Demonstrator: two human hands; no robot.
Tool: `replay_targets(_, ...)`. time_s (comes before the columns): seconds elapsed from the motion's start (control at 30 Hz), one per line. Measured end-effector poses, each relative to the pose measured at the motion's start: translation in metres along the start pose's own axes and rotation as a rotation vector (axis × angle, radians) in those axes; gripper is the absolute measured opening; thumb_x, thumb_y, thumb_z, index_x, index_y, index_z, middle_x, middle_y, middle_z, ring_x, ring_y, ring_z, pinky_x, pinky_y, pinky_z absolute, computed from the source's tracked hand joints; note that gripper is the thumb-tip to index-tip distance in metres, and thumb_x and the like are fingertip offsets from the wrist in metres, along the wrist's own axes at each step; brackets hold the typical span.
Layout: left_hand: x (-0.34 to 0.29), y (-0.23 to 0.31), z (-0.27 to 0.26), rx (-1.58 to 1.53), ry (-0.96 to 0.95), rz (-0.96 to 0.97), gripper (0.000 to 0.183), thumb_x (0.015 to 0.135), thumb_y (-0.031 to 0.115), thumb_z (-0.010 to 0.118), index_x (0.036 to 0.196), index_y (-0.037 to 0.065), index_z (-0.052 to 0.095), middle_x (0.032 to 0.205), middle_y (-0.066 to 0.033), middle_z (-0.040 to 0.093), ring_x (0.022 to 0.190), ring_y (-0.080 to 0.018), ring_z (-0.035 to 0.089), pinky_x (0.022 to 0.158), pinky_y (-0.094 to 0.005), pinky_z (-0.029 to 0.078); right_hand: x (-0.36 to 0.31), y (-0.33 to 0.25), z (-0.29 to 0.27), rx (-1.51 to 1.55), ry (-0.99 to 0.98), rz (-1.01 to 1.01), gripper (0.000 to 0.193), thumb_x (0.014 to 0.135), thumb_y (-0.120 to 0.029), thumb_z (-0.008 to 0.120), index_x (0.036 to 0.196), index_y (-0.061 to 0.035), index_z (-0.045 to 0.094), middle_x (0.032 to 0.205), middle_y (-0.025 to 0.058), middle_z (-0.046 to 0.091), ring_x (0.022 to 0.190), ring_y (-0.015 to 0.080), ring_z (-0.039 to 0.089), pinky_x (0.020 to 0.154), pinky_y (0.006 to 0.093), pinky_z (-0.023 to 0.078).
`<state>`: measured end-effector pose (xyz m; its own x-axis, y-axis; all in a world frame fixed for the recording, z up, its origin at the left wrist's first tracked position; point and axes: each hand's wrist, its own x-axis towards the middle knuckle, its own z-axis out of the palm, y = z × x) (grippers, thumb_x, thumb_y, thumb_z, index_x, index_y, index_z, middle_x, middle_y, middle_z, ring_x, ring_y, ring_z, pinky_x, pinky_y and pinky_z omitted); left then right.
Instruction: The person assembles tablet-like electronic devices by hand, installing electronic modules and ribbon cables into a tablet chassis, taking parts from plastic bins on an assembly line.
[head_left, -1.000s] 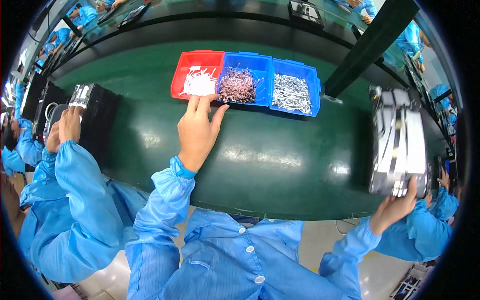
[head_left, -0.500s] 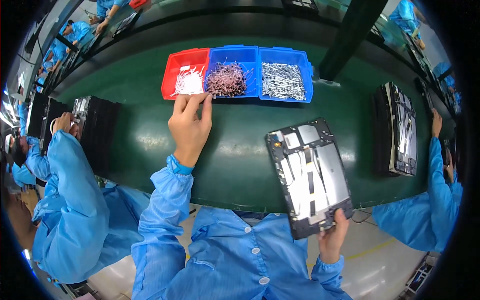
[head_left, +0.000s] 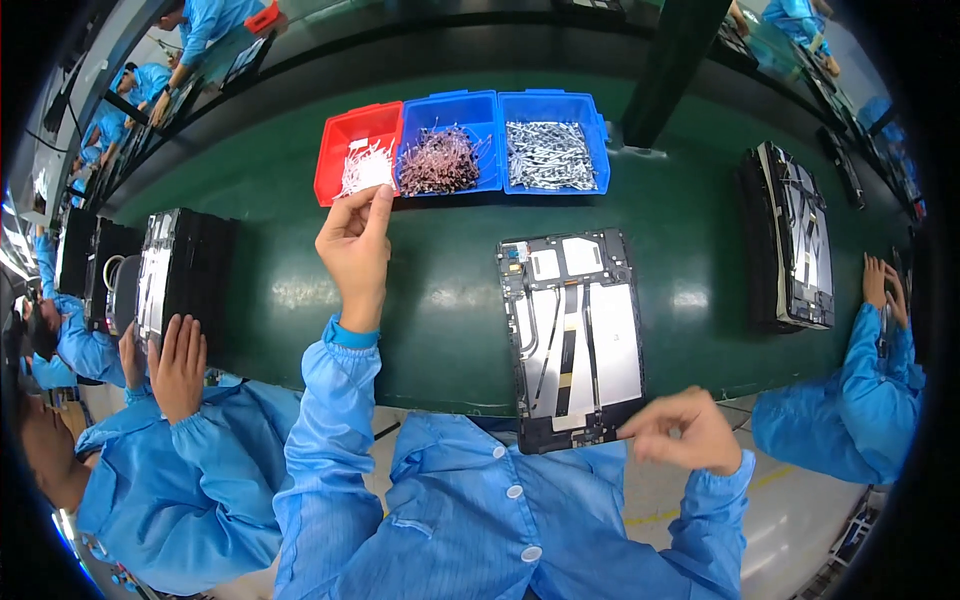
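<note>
- Opened tablet (head_left: 620, 350), inner side up, at the near side of the green table (head_left: 450, 290), right of middle; near end juts past the table edge.
- Its inside shows silver panels, dark strips and a black border; far end toward the bins.
- Right hand (head_left: 690, 430) at the tablet's near right corner, forefinger touching it, other fingers loosely curled; cannot tell whether the corner is gripped.
- Left hand (head_left: 353, 250) raised at the near side of the red bin (head_left: 332, 150), thumb and forefinger drawn close; cannot tell if anything small sits between.
- Red bin holds white slips; middle blue bin (head_left: 420, 108), brownish-pink pieces; right blue bin (head_left: 600, 150), silver-grey pieces. All three side by side, far side.
- Far right: stack of tablets (head_left: 800, 240).
- Left: dark stack (head_left: 190, 270), a co-worker's hand (head_left: 180, 370) against its near end.
- Dark post (head_left: 670, 85) beyond the right bin.
</note>
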<state>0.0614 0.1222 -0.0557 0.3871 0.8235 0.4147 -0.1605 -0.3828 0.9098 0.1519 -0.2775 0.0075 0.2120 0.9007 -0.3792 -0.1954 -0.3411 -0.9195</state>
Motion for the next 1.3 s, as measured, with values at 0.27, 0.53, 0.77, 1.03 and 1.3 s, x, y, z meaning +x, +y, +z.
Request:
replay_targets(0.27, -0.002, 0.008, 0.0, -0.17, 0.016, -0.158, 0.009, 0.092, 0.008, 0.069, 0.096, 0.0, 0.067, 0.067, 0.0048, 0.055, 0.047, 0.0003, 0.04, 0.039, -0.0188, 0.026, 0.067, -0.026, -0.014, -0.273, 0.438, -0.192, 0.015, 0.09, -0.009, 0.069, 0.098, 0.0037, 0.072, 0.074, 0.0016, 0.068, 0.062, 0.0014, 0.057, 0.053, 0.0173, 0.042)
replay_targets(0.53, -0.005, 0.011, -0.007, -0.157, 0.026, -0.1, 0.016, 0.094, 0.011, 0.066, 0.102, -0.002, 0.065, 0.071, -0.0001, 0.057, 0.048, -0.0021, 0.041, 0.039, -0.0202, 0.031, 0.123, -0.048, -0.039, -0.865, 0.715, -0.426, 0.027, 0.086, -0.019, 0.072, 0.106, -0.0015, 0.069, 0.098, 0.0127, 0.063, 0.063, 0.0208, 0.064, 0.059, 0.0297, 0.051)
replay_targets(0.77, -0.064, 0.036, -0.009, -0.115, -0.322, -0.408, 0.011, 0.092, 0.011, 0.068, 0.099, 0.003, 0.068, 0.103, -0.0059, 0.067, 0.081, -0.0088, 0.059, 0.067, -0.0231, 0.048, 0.146, -0.03, -0.062, -1.076, 0.515, -0.344, 0.036, 0.095, -0.035, 0.061, 0.118, -0.0082, 0.068, 0.113, 0.0153, 0.058, 0.079, 0.0333, 0.066, 0.072, 0.0423, 0.054)
replay_targets(1.03, -0.134, 0.049, 0.024, -0.104, -0.459, -0.313, 0.009, 0.089, 0.006, 0.07, 0.097, 0.002, 0.07, 0.134, -0.0208, 0.056, 0.113, -0.025, 0.062, 0.097, -0.0354, 0.047, 0.137, -0.021, -0.038, -1.065, 0.623, -0.355, 0.033, 0.096, -0.03, 0.06, 0.11, -0.0001, 0.064, 0.108, 0.0171, 0.058, 0.079, 0.0377, 0.065, 0.07, 0.0457, 0.053)
replay_targets(1.3, -0.11, 0.057, 0.018, -0.277, -0.531, -0.392, 0.012, 0.091, -0.002, 0.065, 0.103, -0.004, 0.068, 0.104, -0.0086, 0.061, 0.095, -0.0133, 0.06, 0.084, -0.0241, 0.049, 0.11, -0.034, -0.01, -1.112, 0.892, -0.337, 0.034, 0.092, -0.023, 0.066, 0.114, 0.003, 0.062, 0.107, 0.0171, 0.06, 0.082, 0.0341, 0.067, 0.068, 0.0412, 0.055)
